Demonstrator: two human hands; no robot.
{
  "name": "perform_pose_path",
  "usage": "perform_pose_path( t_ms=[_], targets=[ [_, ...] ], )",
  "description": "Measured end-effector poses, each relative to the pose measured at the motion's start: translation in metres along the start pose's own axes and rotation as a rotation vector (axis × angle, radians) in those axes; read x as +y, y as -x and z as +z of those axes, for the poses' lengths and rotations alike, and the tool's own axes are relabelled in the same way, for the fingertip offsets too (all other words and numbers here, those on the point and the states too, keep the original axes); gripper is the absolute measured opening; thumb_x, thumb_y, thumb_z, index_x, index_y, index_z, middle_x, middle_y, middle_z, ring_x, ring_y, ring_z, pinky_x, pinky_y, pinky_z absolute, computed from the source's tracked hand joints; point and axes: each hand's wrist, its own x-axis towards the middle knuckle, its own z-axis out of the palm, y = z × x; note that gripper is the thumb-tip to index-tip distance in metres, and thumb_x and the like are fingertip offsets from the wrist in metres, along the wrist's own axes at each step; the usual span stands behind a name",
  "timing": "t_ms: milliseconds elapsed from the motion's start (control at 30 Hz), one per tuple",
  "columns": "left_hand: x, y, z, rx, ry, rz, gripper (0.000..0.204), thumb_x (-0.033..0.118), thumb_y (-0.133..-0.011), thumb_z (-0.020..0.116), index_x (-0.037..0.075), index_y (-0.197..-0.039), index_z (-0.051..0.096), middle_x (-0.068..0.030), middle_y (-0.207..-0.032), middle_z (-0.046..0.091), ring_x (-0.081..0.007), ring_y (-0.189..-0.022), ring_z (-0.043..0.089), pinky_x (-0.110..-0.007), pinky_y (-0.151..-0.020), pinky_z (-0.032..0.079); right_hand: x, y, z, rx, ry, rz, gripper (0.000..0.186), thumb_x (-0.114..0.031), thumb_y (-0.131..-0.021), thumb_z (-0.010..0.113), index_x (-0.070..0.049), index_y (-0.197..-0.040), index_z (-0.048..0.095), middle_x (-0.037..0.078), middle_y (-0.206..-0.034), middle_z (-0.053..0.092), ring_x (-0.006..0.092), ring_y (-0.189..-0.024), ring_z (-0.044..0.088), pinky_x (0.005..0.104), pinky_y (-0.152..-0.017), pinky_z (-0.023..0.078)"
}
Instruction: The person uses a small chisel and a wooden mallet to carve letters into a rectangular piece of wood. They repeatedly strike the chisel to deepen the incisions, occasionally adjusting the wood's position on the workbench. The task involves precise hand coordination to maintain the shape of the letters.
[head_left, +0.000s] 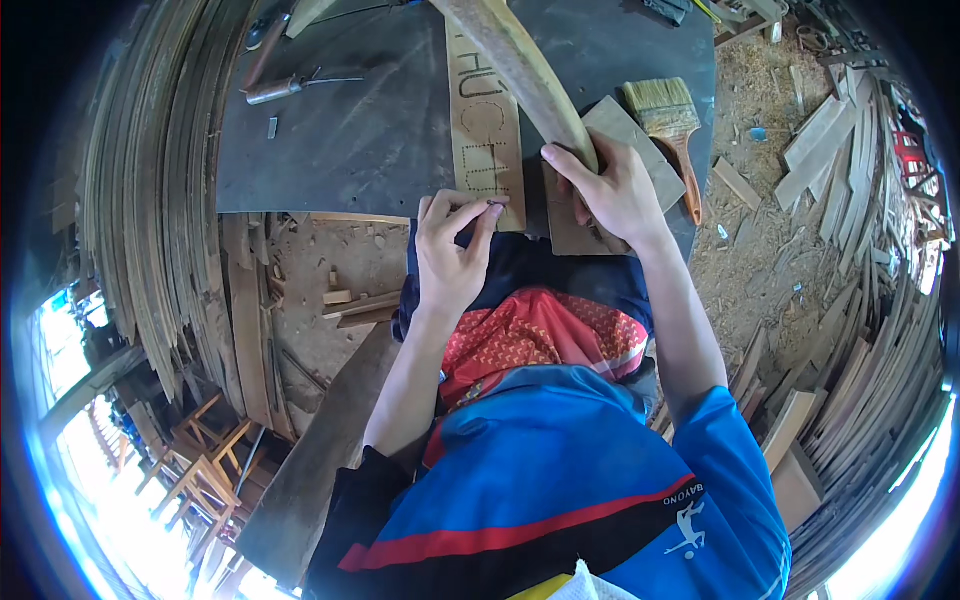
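A narrow light-wood board (487,130) lies lengthwise on the dark tabletop (340,180), its near end close to me. Rows of small dark dots form letter shapes along it. My left hand (455,245) is closed over the near end, thumb and forefinger pinching a small dark nail (495,203). My right hand (618,195) is wrapped round the near end of a thick, curved wooden handle (520,75). This handle slants up and left over the board; its far end is out of view. Beneath my right hand are flat wooden pieces (650,160).
A wide paintbrush (665,112) lies at the table's right side. On the left are a metal-shanked hand tool (290,90) and a small metal piece (272,128). Stacked planks (150,180) stand left of the table; wood offcuts (825,130) litter the floor at right.
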Motion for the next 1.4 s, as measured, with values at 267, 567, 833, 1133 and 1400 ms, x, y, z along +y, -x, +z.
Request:
perform_pose_path(
  t_ms=[267,567,833,1133,1400],
  targets=[
    [-0.003,-0.004,0.001,-0.029,-0.038,0.041,0.010,0.002,-0.093,0.073,0.005,-0.099,0.080,-0.0065,-0.097,0.073,-0.0247,-0.089,0.061,-0.037,-0.084,0.048,0.004,0.000,-0.001,-0.004,0.025,-0.028,0.046,-0.043,-0.096,0.075,0.003,-0.100,0.072,0.007,-0.060,0.063,0.0147,-0.047,0.064,0.0333,-0.050,0.050],
    [-0.007,-0.004,0.004,0.024,-0.003,0.092,0.008,0.002,-0.091,0.075,0.008,-0.095,0.078,-0.0046,-0.091,0.070,-0.0267,-0.081,0.057,-0.039,-0.078,0.045,0.005,-0.002,-0.001,-0.002,0.048,-0.047,0.047,-0.044,-0.096,0.075,0.003,-0.100,0.072,0.008,-0.059,0.063,0.0159,-0.047,0.065,0.0335,-0.050,0.051],
    [-0.012,-0.002,0.005,0.019,-0.003,0.090,0.008,0.002,-0.092,0.074,0.007,-0.096,0.078,-0.0047,-0.093,0.072,-0.0253,-0.083,0.059,-0.038,-0.080,0.046,0.007,-0.001,0.000,-0.002,0.038,-0.047,0.048,-0.045,-0.096,0.075,0.003,-0.100,0.071,0.007,-0.061,0.063,0.0150,-0.048,0.065,0.0327,-0.051,0.051],
    [-0.017,-0.002,0.009,0.059,-0.014,0.154,0.008,0.006,-0.089,0.078,0.011,-0.096,0.079,-0.0014,-0.088,0.068,-0.0243,-0.081,0.058,-0.039,-0.078,0.043,0.006,0.000,0.000,-0.032,0.072,-0.010,0.039,-0.037,-0.100,0.075,0.001,-0.104,0.070,0.003,-0.072,0.064,0.0101,-0.049,0.057,0.0283,-0.048,0.043],
    [-0.011,-0.004,0.002,0.057,-0.199,0.252,0.008,0.013,-0.089,0.078,0.016,-0.096,0.079,0.0024,-0.089,0.068,-0.0223,-0.085,0.060,-0.040,-0.083,0.044,-0.001,0.018,-0.001,0.077,0.277,-0.164,0.048,-0.044,-0.096,0.076,0.004,-0.103,0.071,0.017,-0.067,0.067,0.0308,-0.056,0.069,0.0397,-0.057,0.053]
  ],
)
